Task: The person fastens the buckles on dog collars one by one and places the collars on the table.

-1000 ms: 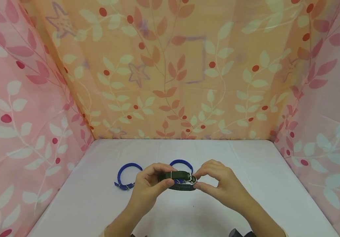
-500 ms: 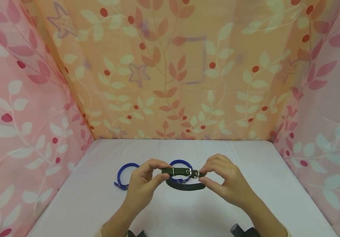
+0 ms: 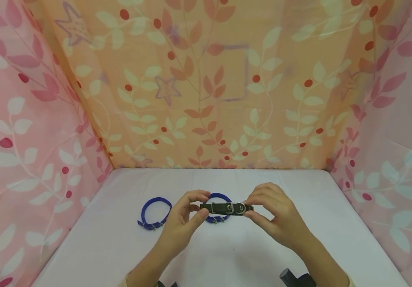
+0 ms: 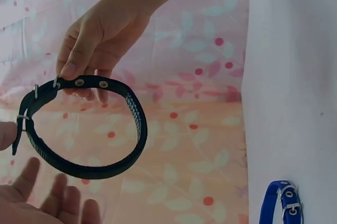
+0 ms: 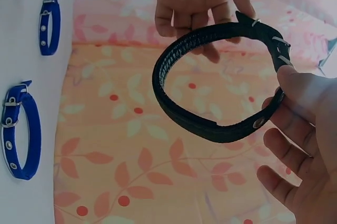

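A dark green dog collar (image 3: 221,208), buckled into a loop, is held up above the table between both hands. Thumb and fingers of my left hand (image 3: 182,217) pinch its left end, by the strap tip and keeper. On the other side, my right hand (image 3: 277,211) pinches the band beside the metal D-ring and buckle. In the left wrist view the collar (image 4: 95,172) appears as a wide ring, with metal eyelets along the band. The right wrist view shows the rough inner face of the collar (image 5: 192,129).
Two blue collars lie buckled on the white table (image 3: 263,255): one blue collar (image 3: 159,199) left of the hands, another blue collar (image 3: 220,195) behind the green one. Floral cloth walls (image 3: 206,119) enclose the table at the back and sides.
The green collar has turned level, so its lower loop no longer shows below the front. My right hand has shifted right and slightly up with it; the blue collars stay put.
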Demonstrator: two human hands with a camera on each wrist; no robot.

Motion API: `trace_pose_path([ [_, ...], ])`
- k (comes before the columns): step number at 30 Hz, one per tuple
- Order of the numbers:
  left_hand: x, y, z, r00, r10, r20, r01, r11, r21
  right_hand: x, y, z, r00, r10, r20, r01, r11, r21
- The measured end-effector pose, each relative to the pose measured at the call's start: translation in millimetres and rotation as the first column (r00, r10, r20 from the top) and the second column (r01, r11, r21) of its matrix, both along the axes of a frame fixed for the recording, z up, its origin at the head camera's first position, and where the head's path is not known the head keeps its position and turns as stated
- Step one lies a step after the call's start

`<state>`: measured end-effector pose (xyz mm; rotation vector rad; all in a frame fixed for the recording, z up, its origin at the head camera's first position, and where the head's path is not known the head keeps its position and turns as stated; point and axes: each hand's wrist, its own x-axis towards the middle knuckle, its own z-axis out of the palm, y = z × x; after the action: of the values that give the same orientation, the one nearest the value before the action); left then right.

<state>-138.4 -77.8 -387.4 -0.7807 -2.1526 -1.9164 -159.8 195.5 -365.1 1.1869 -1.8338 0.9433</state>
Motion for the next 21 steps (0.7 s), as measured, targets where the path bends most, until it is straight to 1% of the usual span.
trace_pose_path([
  [2, -0.2, -1.5, 1.5, 0.999, 0.000, 0.038, 0.003, 0.999, -0.054, 0.3, -1, 2.2, 0.999, 0.008, -0.037, -0.008, 1.000, -0.012],
  [4, -0.4, -3.2, 3.2, 0.996, -0.001, 0.092, 0.012, 0.993, -0.120, 1.3, -3, 4.9, 0.997, 0.014, -0.074, -0.016, 1.000, -0.025],
  [5, -0.7, -3.9, 4.0, 0.992, -0.004, 0.123, 0.023, 0.988, -0.151, 1.9, -4, 6.6, 0.996, 0.017, -0.092, -0.020, 0.999, -0.032],
  [7, -1.5, -5.0, 4.8, 0.983, -0.024, 0.183, 0.059, 0.981, -0.184, 2.9, -6, 10.3, 0.991, 0.025, -0.132, -0.031, 0.998, -0.047],
  [8, -1.9, -5.5, 4.9, 0.975, -0.046, 0.218, 0.086, 0.980, -0.180, 3.4, -7, 12.1, 0.988, 0.028, -0.152, -0.037, 0.998, -0.053],
  [11, -3.2, -6.9, 4.7, 0.952, -0.129, 0.277, 0.170, 0.977, -0.127, 4.9, -8, 17.5, 0.978, 0.043, -0.204, -0.059, 0.996, -0.072],
  [13, -3.1, -8.2, 4.9, 0.941, -0.170, 0.293, 0.204, 0.975, -0.088, 5.4, -9, 20.2, 0.971, 0.053, -0.232, -0.073, 0.994, -0.078],
  [14, -3.0, -8.8, 5.1, 0.938, -0.181, 0.296, 0.212, 0.975, -0.074, 5.5, -10, 21.2, 0.968, 0.059, -0.242, -0.081, 0.994, -0.079],
  [16, -2.3, -9.8, 6.0, 0.943, -0.173, 0.285, 0.201, 0.977, -0.074, 5.7, -10, 22.3, 0.967, 0.073, -0.244, -0.094, 0.993, -0.074],
  [18, -1.8, -10.8, 6.8, 0.948, -0.161, 0.275, 0.186, 0.980, -0.069, 5.6, -9, 21.6, 0.972, 0.094, -0.216, -0.109, 0.992, -0.061],
  [21, -1.4, -11.9, 7.2, 0.950, -0.149, 0.275, 0.170, 0.984, -0.055, 5.7, -4, 16.7, 0.986, 0.122, -0.113, -0.127, 0.991, -0.039],
])
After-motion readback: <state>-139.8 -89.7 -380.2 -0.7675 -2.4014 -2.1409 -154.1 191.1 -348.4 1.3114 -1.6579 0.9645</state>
